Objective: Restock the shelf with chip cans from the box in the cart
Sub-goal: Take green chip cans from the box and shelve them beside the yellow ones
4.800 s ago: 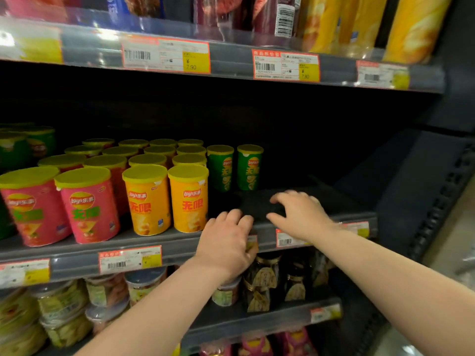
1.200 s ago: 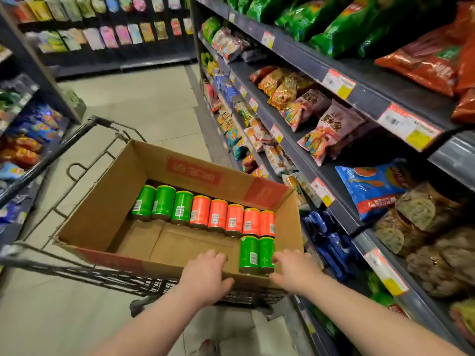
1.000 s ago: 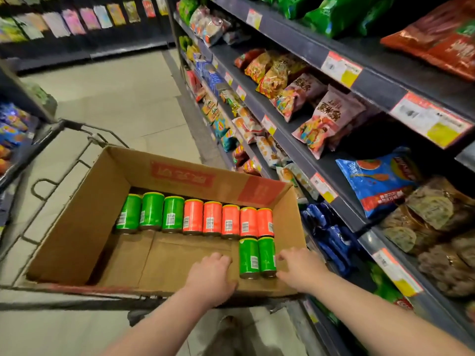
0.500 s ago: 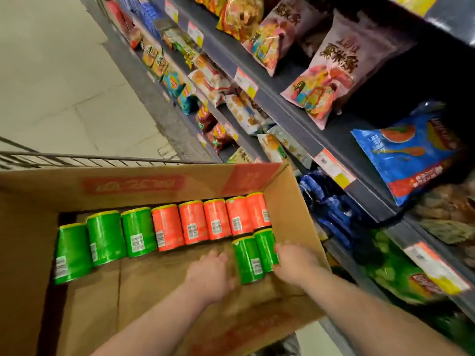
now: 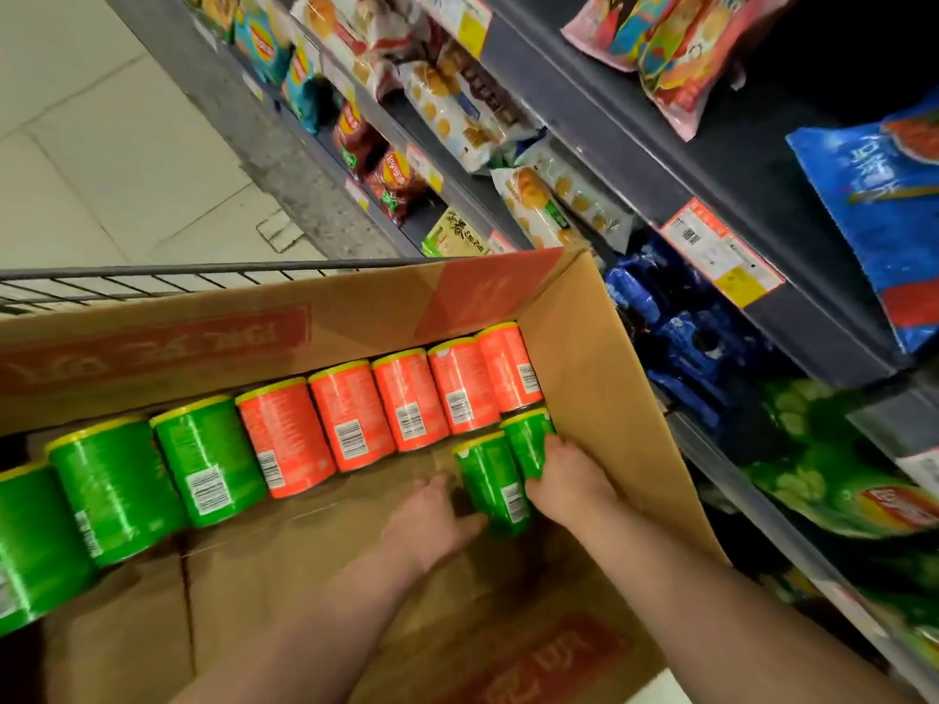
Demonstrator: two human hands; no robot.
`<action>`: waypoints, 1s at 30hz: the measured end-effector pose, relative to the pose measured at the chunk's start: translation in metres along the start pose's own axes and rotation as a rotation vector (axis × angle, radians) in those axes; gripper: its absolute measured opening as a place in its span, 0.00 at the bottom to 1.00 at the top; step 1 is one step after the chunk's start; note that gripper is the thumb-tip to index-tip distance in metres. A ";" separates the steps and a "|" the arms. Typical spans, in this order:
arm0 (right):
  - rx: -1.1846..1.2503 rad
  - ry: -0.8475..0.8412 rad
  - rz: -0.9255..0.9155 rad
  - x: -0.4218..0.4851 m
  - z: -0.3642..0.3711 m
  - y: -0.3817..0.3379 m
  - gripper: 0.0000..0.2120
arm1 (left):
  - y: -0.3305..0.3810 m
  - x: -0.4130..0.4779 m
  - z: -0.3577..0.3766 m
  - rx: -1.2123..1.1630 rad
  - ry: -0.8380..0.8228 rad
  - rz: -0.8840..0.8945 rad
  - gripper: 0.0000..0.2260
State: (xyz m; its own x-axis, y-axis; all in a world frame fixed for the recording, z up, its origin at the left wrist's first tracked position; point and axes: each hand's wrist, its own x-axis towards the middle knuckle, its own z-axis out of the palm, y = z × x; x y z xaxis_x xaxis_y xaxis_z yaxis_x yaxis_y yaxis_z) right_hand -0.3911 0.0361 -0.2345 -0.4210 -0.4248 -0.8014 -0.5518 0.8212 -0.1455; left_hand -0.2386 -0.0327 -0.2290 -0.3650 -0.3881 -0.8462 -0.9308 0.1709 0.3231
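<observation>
both bare hands are inside the open brown cardboard box [image 5: 599,348], which sits in the grey wire shopping cart [image 5: 152,282]. two green cylindrical chip cans with yellow lids lie side by side at the right end of the box floor: the nearer green can [image 5: 490,482] and the farther green can [image 5: 528,442], touching each other.

the left hand [image 5: 432,520] lies against the left side of the nearer green can, fingers extended along the cardboard, thumb at the can's lower end; its grip is spread, not wrapped round the can. the right hand [image 5: 574,480] rests on the right side of the pair, fingertips on the farther green can; how far its grip closes around the can cannot be told.

beyond the pair, a row of cans lies along the far wall of the box: five orange cylindrical chip cans [image 5: 406,398] at the right, then green cylindrical chip cans [image 5: 208,459] continuing to the left edge of the view. barcodes face up.

to the right, the dark grey store shelf [image 5: 609,124] holds snack bags, with a red-and-yellow price tag [image 5: 721,251] on its front edge. pale floor tiles [image 5: 101,144] show at upper left.
</observation>
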 end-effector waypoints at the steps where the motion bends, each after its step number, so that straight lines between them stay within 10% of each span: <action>1: 0.022 0.022 0.020 0.001 0.001 -0.001 0.23 | 0.001 0.002 0.001 -0.057 0.011 -0.021 0.27; 30: 0.406 -0.087 0.099 -0.010 0.031 0.012 0.32 | -0.008 0.005 0.036 -0.712 0.122 -0.267 0.28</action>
State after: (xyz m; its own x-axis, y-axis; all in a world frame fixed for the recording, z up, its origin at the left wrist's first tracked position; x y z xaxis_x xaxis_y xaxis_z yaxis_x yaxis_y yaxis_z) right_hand -0.3708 0.0624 -0.2462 -0.3852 -0.3172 -0.8666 -0.1761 0.9471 -0.2684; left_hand -0.2317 -0.0032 -0.2510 -0.0869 -0.4385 -0.8945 -0.7603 -0.5510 0.3440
